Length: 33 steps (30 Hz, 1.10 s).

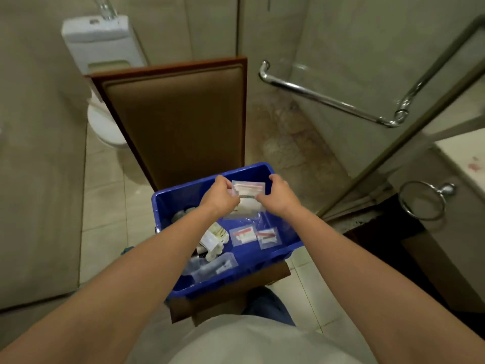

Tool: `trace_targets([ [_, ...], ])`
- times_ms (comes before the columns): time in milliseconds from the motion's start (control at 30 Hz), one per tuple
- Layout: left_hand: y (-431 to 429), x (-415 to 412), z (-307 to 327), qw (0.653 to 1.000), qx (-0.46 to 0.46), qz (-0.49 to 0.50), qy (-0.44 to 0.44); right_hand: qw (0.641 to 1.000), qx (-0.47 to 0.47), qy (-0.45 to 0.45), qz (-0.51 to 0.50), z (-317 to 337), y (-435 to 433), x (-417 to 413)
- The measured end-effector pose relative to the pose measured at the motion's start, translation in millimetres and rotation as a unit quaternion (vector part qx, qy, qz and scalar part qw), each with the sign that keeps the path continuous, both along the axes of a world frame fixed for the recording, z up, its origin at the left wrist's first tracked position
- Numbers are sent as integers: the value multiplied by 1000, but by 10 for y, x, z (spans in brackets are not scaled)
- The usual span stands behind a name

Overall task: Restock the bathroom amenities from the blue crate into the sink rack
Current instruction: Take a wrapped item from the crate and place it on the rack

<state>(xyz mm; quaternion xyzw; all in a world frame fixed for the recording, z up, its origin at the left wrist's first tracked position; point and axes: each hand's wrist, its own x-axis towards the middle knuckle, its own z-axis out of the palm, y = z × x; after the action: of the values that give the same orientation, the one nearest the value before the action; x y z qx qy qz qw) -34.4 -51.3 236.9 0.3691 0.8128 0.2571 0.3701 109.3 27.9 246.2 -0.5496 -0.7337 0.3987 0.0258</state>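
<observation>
A blue crate (286, 249) rests on the seat of a brown chair. Inside lie several clear amenity packets (243, 235), a bundle of white tubes (214, 239) and a larger plastic bag (211, 266). Over the crate's far end, my left hand (220, 197) and my right hand (278, 195) pinch the two sides of a stack of clear packets (248, 189) with red and white contents. The sink rack is not in view.
The chair's padded back (173, 119) stands right behind the crate. A white toilet (102, 48) is behind it on the left. A glass shower door with a chrome handle (328, 98) is on the right, and a counter edge with a towel ring (422, 200) at far right.
</observation>
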Motion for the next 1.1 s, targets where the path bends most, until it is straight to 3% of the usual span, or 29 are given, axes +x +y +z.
trace_targets([
  [167, -77, 132, 282, 994, 48, 52, -86, 993, -77, 30, -88, 231, -241, 177],
  [300, -186, 285, 459, 985, 74, 48, -147, 967, -139, 115, -178, 389, -453, 256],
  [500, -418, 613, 692, 974, 104, -49, -196, 939, -97, 206, -259, 554, -713, 613],
  [733, -477, 1145, 776, 960, 94, -211, -160, 955, -1, 126, -270, 662, -819, 1240],
  [833, -399, 1417, 778, 949, 90, -283, -107, 955, 31, 99, -278, 703, -867, 1578],
  [1100, -160, 2426, 753, 889, 125, -436, -69, 934, 97, 49, -341, 784, -922, 2706],
])
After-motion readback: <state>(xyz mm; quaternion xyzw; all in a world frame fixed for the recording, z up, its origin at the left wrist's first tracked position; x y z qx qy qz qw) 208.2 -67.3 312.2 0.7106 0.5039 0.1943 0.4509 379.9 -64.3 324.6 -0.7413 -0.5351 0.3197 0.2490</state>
